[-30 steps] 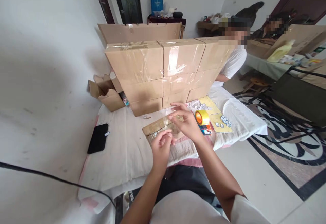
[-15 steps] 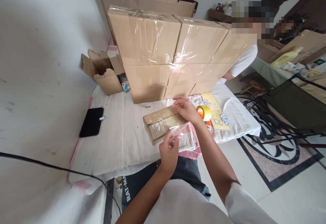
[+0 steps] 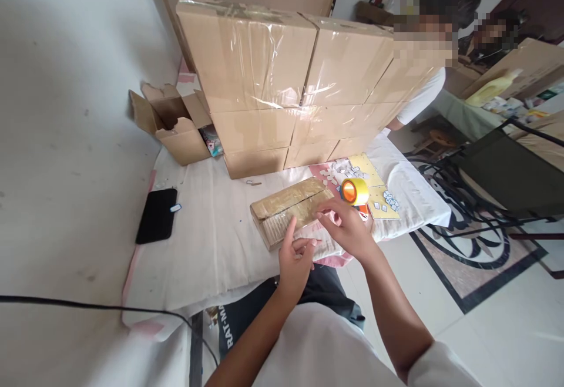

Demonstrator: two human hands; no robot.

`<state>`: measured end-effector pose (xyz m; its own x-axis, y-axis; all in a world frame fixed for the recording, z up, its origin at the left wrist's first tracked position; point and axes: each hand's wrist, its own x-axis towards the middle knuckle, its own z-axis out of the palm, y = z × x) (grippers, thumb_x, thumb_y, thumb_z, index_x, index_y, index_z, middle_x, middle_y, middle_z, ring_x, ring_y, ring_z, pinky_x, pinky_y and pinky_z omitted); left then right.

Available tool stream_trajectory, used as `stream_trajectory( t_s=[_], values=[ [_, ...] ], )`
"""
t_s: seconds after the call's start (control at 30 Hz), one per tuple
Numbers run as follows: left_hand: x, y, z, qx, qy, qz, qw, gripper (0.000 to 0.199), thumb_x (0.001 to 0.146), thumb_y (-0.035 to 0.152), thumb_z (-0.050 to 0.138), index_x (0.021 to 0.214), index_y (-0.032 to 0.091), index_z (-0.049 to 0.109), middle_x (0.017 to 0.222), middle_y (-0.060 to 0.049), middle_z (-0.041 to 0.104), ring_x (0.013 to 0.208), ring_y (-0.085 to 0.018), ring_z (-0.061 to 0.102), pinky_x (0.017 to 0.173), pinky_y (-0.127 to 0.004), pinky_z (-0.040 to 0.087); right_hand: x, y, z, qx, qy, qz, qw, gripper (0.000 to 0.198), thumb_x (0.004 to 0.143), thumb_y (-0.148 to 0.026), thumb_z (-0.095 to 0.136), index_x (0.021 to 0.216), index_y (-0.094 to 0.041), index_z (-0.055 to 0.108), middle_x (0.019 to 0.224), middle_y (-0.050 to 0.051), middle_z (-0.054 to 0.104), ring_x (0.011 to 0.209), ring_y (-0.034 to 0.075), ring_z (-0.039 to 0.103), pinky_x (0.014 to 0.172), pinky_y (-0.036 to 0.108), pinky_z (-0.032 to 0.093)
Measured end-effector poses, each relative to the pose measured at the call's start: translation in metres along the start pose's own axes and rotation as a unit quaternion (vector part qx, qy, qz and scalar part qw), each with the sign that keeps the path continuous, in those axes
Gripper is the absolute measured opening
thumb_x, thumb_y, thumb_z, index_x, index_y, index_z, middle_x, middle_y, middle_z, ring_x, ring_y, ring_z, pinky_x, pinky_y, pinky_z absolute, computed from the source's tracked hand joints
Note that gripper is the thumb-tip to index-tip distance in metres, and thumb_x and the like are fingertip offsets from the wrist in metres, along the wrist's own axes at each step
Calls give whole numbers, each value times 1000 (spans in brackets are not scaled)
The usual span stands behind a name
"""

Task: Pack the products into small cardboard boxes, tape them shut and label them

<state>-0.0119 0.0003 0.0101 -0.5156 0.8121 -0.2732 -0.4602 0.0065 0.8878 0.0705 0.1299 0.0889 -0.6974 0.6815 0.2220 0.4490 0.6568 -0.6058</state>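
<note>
A flat brown cardboard box [image 3: 286, 211], wrapped in shiny clear tape, lies at an angle on the white cloth. My left hand [image 3: 296, 266] is at the box's near edge, index finger stretched towards its top. The left thumb and curled fingers are close together; anything thin between them does not show clearly. Over the box's near right end, my right hand [image 3: 350, 231] has thumb and forefinger brought together, and I cannot make out what is in them. Just beyond it, a yellow tape roll [image 3: 360, 191] with an orange core stands on its side.
Taped cardboard boxes [image 3: 259, 134] form a wall behind. An open carton [image 3: 185, 143] stands left, above a black phone-like slab [image 3: 157, 216]. Small white pieces lie on a yellow sheet [image 3: 383, 202]. A person's white sleeve [image 3: 425, 96] shows behind the boxes; a dark chair [image 3: 506, 170] stands right.
My right hand has moved from the box's far right edge towards me, uncovering the box's end and the tape roll. My left index finger has straightened. The view has shifted slightly.
</note>
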Motion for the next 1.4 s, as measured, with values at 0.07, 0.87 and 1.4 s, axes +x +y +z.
stream_trajectory(
  t_s=[0.07,0.87,1.4],
  values=[
    [0,6,-4,-7,-13,-8,1000,80,86,41,70,155,27,32,83,-1,76,44,-5,46,44,-19,42,-5,10,7,-77,28,-41,996,30,98,-37,56,122,-22,67,141,12,61,134,34,50,111,52,41],
    [-30,84,-48,23,69,-33,997,62,80,41,78,137,24,60,87,-5,79,40,1,31,37,-16,23,-5,6,47,-135,-77,-27,987,47,105,-42,41,150,-28,50,162,2,41,155,33,22,117,58,39],
    [-23,165,-42,68,192,272,940,47,76,27,78,122,25,71,67,4,74,41,-1,40,68,-23,53,-1,12,52,-148,-33,-69,986,42,105,-34,41,142,-25,58,156,8,50,149,37,32,103,54,43]
  ],
)
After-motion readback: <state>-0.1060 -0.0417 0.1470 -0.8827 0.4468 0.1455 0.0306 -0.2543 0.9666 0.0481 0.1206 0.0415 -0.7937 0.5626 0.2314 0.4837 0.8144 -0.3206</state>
